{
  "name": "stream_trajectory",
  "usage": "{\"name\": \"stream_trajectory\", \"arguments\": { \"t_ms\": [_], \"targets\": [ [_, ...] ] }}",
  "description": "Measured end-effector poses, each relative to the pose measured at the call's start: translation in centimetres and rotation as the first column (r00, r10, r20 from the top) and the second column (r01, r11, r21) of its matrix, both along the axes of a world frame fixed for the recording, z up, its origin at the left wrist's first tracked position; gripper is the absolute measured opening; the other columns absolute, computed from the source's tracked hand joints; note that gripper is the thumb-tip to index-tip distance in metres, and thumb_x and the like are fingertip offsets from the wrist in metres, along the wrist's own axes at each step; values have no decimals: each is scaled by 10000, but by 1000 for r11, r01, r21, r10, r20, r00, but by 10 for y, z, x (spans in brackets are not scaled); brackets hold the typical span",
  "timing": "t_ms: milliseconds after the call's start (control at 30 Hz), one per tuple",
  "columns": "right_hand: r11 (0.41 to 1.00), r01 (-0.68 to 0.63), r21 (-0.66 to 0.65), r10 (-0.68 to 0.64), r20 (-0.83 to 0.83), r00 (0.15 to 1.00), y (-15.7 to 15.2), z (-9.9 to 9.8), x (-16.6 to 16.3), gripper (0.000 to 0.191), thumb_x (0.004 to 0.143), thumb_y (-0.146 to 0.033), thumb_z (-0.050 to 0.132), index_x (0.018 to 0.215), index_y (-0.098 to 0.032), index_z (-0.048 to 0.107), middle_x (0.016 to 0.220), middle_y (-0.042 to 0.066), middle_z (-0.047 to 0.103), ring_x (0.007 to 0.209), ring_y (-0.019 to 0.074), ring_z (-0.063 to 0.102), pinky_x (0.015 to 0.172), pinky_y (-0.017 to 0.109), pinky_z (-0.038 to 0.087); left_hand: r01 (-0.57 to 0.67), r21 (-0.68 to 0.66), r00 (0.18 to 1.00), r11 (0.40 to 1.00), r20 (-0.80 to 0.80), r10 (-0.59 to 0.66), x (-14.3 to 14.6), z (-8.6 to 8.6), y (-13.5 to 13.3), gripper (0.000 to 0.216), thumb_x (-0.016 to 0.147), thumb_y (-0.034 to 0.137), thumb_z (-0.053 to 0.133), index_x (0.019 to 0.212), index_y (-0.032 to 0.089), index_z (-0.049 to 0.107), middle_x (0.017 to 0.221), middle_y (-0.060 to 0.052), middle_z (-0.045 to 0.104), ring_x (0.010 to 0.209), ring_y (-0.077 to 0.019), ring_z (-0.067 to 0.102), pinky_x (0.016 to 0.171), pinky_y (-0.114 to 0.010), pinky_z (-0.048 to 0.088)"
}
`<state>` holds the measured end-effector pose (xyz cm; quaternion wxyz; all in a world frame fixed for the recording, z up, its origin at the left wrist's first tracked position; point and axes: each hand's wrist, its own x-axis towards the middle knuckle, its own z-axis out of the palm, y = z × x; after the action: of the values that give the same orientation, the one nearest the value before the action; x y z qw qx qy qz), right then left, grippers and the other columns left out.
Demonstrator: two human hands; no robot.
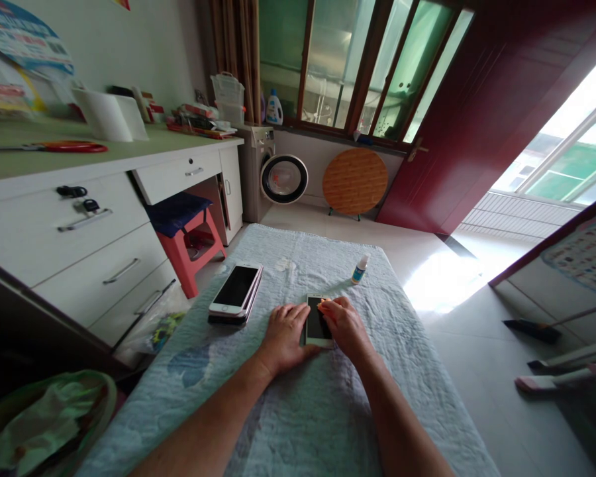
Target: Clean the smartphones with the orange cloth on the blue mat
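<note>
A white smartphone (318,326) with a dark screen lies flat on the cloth-covered table. My left hand (283,338) holds it at its left side, fingers along the long edge and thumb by the bottom edge. Pinched in the fingertips of my right hand (345,324) is a small orange cloth (322,304), pressed against the upper right of the screen; most of it is hidden by the fingers. To the left lies a stack of smartphones (236,290), a white one on top. A small spray bottle (360,269) stands upright beyond my right hand.
The table wears a pale blue quilted cover (328,248). A white desk (189,165) with drawers runs along the left, a red stool (186,245) beside it. A washing machine (256,172) with its door open stands behind. A bin (110,397) sits at lower left.
</note>
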<state>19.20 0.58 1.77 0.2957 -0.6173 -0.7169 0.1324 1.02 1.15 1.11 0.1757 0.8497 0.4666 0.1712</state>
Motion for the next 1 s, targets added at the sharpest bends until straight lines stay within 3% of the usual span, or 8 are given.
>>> {"name": "stream_trajectory", "arguments": {
  "t_ms": [167, 433, 1000],
  "targets": [
    [1000, 21, -20, -21, -12, 1000, 2, 3, 0, 221, 903, -184, 538, 891, -208, 757, 825, 38, 592, 755, 135, 584, 720, 234, 434, 9, 7, 1000, 1000, 12, -9, -1, -2, 1, 853, 679, 651, 698, 1365, 191, 484, 1414, -111, 507, 1273, -359, 424, 1089, -494, 290],
    [993, -112, -30, 111, -19, 994, -5, 7, 3, 231, 854, -127, 552, 869, -225, 761, 804, 16, 586, 718, 116, 571, 687, 220, 428, 44, 19, 998, 999, 47, -45, -2, -1, 1, 881, 663, 732, 663, 1339, 189, 505, 1381, -120, 534, 1261, -358, 441, 1096, -482, 276],
    [991, 115, 65, -114, -16, 993, 12, -9, 6, 258, 908, -217, 477, 887, -211, 735, 816, 31, 565, 745, 144, 540, 708, 238, 403, 42, 21, 999, 999, 24, -42, 3, -2, -3, 823, 686, 621, 711, 1341, 171, 496, 1396, -135, 517, 1282, -347, 434, 1112, -489, 271]
  ]
}}
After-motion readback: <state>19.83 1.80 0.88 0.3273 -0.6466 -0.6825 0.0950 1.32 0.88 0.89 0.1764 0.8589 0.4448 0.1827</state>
